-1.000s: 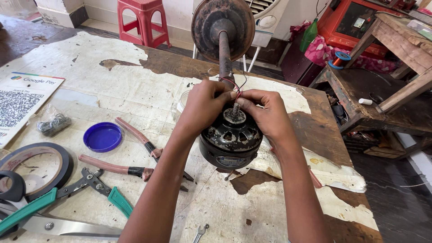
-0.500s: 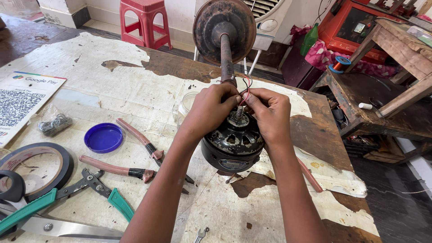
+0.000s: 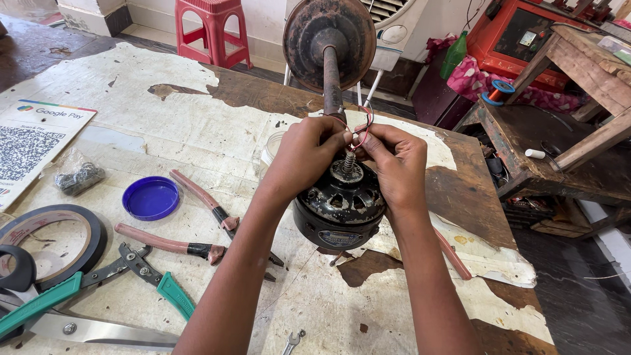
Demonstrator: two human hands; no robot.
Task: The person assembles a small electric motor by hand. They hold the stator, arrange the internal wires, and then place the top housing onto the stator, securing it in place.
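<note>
Mid-frame on the bench (image 3: 217, 131): black fan motor (image 3: 340, 209) sitting upright, threaded shaft poking out the top, rusty pipe and disc rising behind it toward the top centre. Left hand (image 3: 303, 154) and right hand (image 3: 392, 161) both closed in tight over the shaft end, fingertips pinching the thin red and black wires (image 3: 363, 128) between them (can't tell which hand has which strand, fingers cover the ends). Looks like the wire-joining or wire-sorting step at the motor top, nothing taped or clipped yet as far as can be seen. Next move probably calls for a steady pinch and small finger work, keeping the motor from rocking, since neither hand is bracing the housing.

Left of the motor: pink-handled pliers (image 3: 197, 196), a second pink-handled pair (image 3: 171, 246), blue lid (image 3: 150, 197), green-handled cutters (image 3: 98, 279) at lower left, roll of black tape (image 3: 56, 246) at the left edge. Small spanner (image 3: 292, 342) at bottom centre. Red stool (image 3: 213, 26) at the top of the frame.
</note>
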